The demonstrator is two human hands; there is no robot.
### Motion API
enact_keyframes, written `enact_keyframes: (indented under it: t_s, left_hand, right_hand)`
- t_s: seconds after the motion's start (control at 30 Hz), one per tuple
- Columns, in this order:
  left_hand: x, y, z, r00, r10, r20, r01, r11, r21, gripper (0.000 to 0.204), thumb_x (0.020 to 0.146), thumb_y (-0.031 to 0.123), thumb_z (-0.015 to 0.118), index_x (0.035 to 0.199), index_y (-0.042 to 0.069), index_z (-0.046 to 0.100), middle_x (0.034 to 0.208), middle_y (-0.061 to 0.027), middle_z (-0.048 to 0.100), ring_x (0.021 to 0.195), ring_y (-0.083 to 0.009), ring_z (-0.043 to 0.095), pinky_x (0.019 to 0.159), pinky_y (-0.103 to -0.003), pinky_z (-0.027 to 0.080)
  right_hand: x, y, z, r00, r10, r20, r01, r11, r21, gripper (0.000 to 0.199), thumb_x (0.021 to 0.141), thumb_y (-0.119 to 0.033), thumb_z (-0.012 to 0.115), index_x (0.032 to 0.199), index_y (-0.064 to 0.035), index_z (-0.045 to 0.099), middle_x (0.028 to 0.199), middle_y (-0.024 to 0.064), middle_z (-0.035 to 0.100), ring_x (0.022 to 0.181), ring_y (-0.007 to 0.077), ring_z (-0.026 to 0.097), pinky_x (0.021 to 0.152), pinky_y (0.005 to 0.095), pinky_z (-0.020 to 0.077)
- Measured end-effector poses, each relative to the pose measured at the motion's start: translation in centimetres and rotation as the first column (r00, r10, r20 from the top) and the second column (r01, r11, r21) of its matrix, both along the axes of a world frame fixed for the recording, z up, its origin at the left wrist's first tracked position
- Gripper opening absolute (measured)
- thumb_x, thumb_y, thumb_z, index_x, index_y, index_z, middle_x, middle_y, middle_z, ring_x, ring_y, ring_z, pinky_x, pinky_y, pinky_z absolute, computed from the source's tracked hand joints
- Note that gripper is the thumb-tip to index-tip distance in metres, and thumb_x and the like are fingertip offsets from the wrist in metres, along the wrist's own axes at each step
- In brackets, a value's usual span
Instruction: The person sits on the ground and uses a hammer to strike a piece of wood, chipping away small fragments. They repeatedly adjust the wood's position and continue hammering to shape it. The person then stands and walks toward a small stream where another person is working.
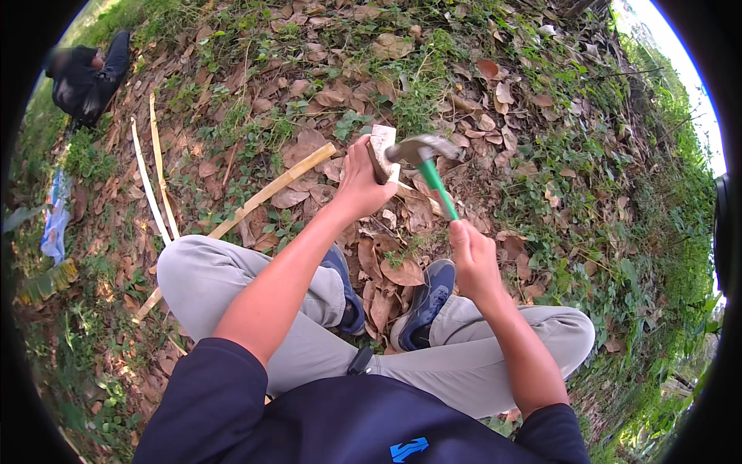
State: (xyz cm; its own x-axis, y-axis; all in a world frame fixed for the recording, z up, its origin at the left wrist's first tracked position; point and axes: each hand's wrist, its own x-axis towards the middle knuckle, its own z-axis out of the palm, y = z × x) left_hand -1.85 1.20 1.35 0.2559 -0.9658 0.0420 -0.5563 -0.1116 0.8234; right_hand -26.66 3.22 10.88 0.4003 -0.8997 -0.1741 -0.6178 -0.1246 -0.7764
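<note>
My left hand (pixel 360 184) is closed around a short pale piece of wood (pixel 382 141) with a brown side, held upright just above the leaf-covered ground. My right hand (pixel 474 260) grips the green handle of a claw hammer (pixel 433 182). The hammer's metal head is at the right side of the wood, close to my left fingers; whether it touches cannot be told. Behind the hammer, a pale wooden strip (pixel 414 193) slants down from the wood's foot. Left of my hands lies a longer split wooden strip (pixel 274 188), its near part hidden behind my knee.
Two thin pale strips (pixel 160 170) lie farther left. Blue plastic (pixel 56 216) is at the left edge. Another person (pixel 86 81) in dark clothes sits at the far left. Dry leaves (pixel 403 272) and green weeds cover the ground around my blue shoes (pixel 427 304).
</note>
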Motion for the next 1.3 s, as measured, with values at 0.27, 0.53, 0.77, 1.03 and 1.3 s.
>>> enact_keyframes:
  t_s: [0.27,0.53,0.77,1.03,1.3]
  left_hand:
    - [-0.7,0.3,1.0,0.997,-0.07,0.045,0.067,0.996,0.064,0.098,0.071,0.024,0.073,0.147,0.003,0.015,0.137,-0.0255,0.034,0.134,-0.0445,0.032,0.115,-0.052,0.027]
    - [0.9,-0.6,-0.3,0.994,-0.049,0.096,0.056,0.996,-0.073,0.096,0.073,0.026,0.074,0.146,0.003,0.016,0.137,-0.025,0.033,0.133,-0.0448,0.032,0.114,-0.051,0.029]
    - [1.5,-0.1,-1.2,0.998,-0.002,0.055,0.008,0.994,-0.105,0.093,0.072,0.023,0.073,0.145,0.002,0.018,0.137,-0.0258,0.033,0.134,-0.0446,0.032,0.114,-0.052,0.027]
    - [1.0,0.3,0.0,1.0,-0.025,0.018,0.024,0.999,0.031,0.099,0.071,0.025,0.074,0.146,0.001,0.014,0.139,-0.0262,0.033,0.136,-0.0456,0.031,0.115,-0.051,0.029]
    - [0.5,-0.2,-0.4,0.997,-0.038,0.07,0.039,0.999,-0.002,0.095,0.072,0.025,0.074,0.146,0.004,0.018,0.139,-0.0238,0.033,0.134,-0.0442,0.032,0.115,-0.052,0.028]
  right_hand:
    - [-1.8,0.0,0.8,0.963,-0.059,0.263,0.083,0.994,-0.078,0.044,0.108,-0.037,0.043,0.085,-0.0011,0.054,0.056,0.0105,0.044,0.047,0.0208,0.045,0.049,0.0385,0.0339]
    - [-0.1,-0.4,2.7,0.94,-0.1,0.327,0.144,0.983,-0.113,0.049,0.109,-0.04,0.038,0.081,-0.0027,0.053,0.054,0.0033,0.045,0.048,0.0115,0.045,0.046,0.0323,0.0323]
    - [0.1,-0.5,1.7,0.994,0.041,-0.099,-0.049,0.995,-0.081,0.043,0.107,-0.038,0.043,0.089,-0.0018,0.056,0.061,0.0201,0.055,0.057,0.0441,0.056,0.054,0.0489,0.0393]
    - [-0.4,-0.7,0.1,0.998,0.018,-0.063,-0.011,0.994,0.113,0.057,0.107,-0.047,0.037,0.082,0.001,0.052,0.06,0.0136,0.05,0.056,0.0285,0.049,0.056,0.0422,0.0384]
    - [0.1,1.1,0.6,0.947,-0.121,0.297,0.13,0.991,-0.01,0.047,0.109,-0.038,0.039,0.08,-0.0032,0.051,0.058,0.0044,0.044,0.053,0.0131,0.045,0.051,0.0348,0.0341]
